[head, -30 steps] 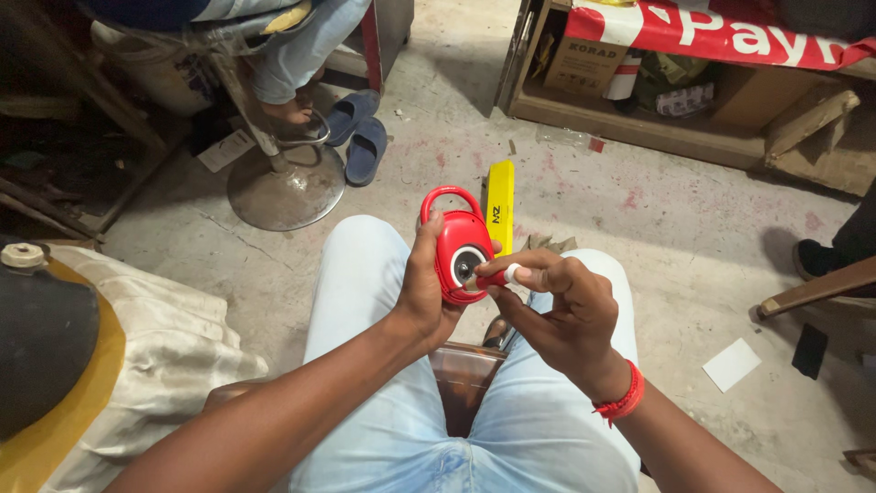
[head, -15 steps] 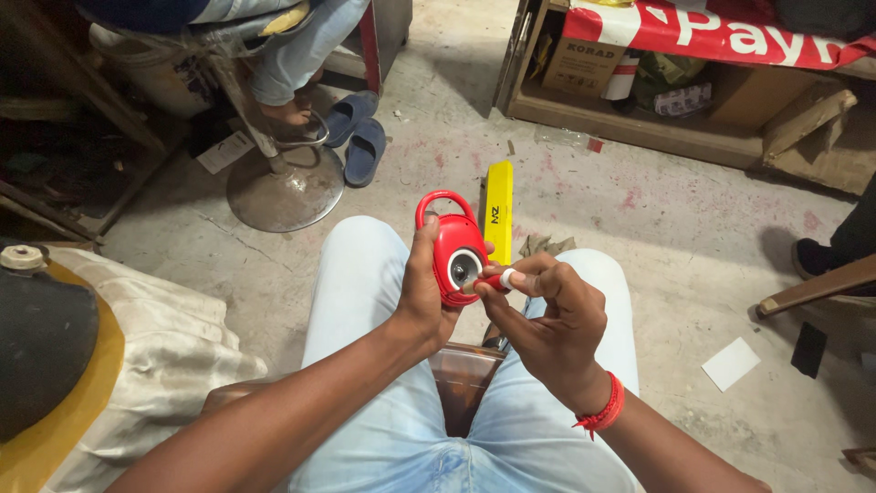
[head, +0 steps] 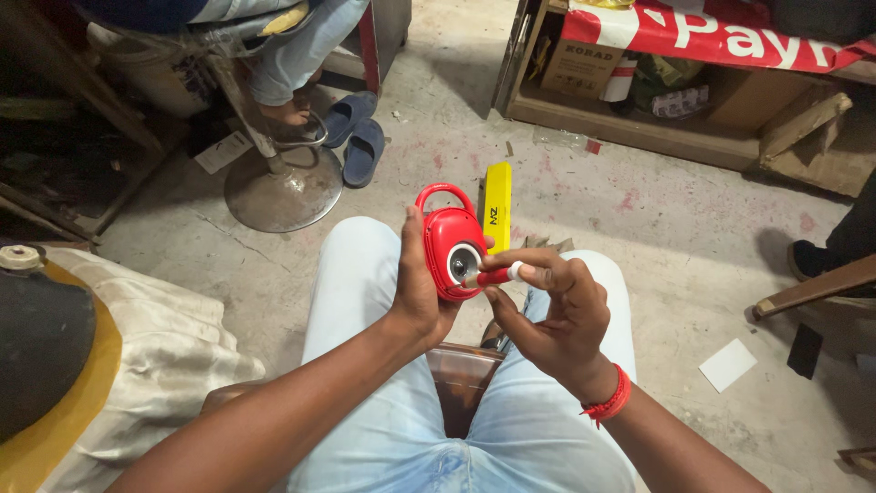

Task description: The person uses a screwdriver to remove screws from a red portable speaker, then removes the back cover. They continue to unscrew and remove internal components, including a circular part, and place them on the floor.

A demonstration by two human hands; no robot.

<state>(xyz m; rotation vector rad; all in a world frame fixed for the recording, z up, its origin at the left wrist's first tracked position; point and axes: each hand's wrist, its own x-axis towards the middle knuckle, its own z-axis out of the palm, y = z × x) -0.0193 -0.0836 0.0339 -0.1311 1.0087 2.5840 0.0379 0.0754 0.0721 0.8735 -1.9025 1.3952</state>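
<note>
Here the left hand (head: 415, 292) grips a rounded red plastic casing (head: 449, 239); the right hand (head: 547, 315) pinches a slim red-and-white tool (head: 497, 275).

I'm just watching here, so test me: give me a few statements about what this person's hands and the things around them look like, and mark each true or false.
1. The left hand grips a red rounded device with a loop handle. True.
2. The right hand is empty. False: it pinches a small red tool against the device's round centre.
3. A yellow bar-shaped object shows just behind the device. True.
4. Green boots stand beside the stool base. False: they are blue slippers.
5. A red band circles the right wrist. True.
</note>
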